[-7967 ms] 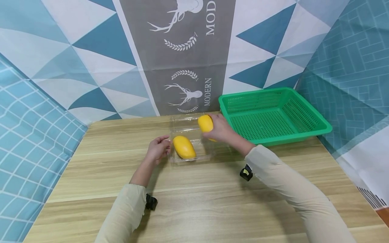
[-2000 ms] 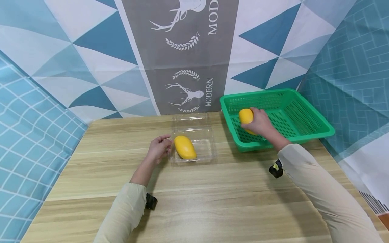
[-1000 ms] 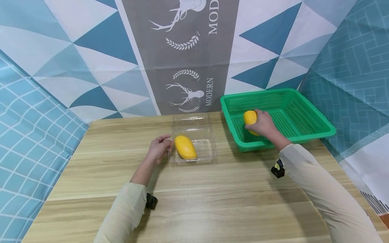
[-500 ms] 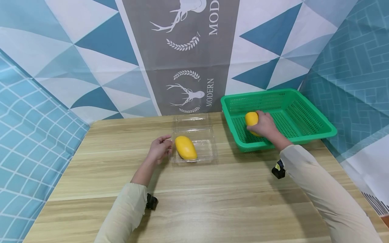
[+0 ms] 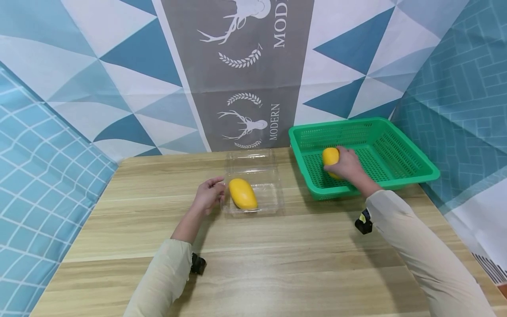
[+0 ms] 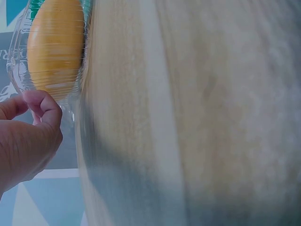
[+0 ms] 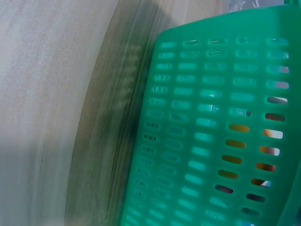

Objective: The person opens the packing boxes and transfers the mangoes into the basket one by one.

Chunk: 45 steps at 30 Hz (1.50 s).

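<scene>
My right hand (image 5: pixel 347 165) grips a yellow mango (image 5: pixel 330 156) inside the green plastic basket (image 5: pixel 336 132), low over its left part. Whether the mango touches the basket floor cannot be made out. In the right wrist view the basket wall (image 7: pixel 202 122) hides the hand, with bits of yellow behind the slots. A second mango (image 5: pixel 243 194) lies in the left half of the clear plastic container (image 5: pixel 270 193). At that container's left edge is my left hand (image 5: pixel 207 194); the left wrist view has its thumb and bent forefinger (image 6: pixel 41 101) pinching the edge.
The container's clear lid (image 5: pixel 251 159) is folded back towards the wall. A wood-grain table (image 5: pixel 277 264) carries everything. Patterned cloth (image 5: pixel 253 79) hangs behind and at both sides, close to the basket's back and right.
Over eight seconds my right hand has carried one mango from the container rightward into the basket, sinking slightly lower in the last two seconds. My left hand stays at the container's edge.
</scene>
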Available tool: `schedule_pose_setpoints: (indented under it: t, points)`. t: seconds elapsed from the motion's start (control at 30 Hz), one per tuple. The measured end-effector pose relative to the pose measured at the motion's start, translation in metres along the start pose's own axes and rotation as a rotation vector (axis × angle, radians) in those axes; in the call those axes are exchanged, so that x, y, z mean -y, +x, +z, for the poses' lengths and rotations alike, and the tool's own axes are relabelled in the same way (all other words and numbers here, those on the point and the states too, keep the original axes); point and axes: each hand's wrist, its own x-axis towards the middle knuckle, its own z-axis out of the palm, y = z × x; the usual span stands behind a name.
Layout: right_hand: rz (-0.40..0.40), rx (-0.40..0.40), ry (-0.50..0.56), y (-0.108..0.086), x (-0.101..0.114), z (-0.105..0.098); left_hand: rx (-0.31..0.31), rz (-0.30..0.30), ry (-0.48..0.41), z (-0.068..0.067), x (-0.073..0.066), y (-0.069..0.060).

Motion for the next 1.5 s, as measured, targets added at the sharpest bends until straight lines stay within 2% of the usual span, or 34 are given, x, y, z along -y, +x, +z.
schedule_pose_setpoints:
  t: [0.67, 1.5]
  points:
    - [0.008, 0.003, -0.008, 0.0057, -0.0050, -0.0015, -0.008, 0.002, -0.026, 0.0000, -0.0010, -0.0013]
    - [0.027, 0.036, -0.020, 0.0090, -0.0090, -0.0003, -0.002, 0.000, -0.011, 0.0013, -0.0016, -0.0036]
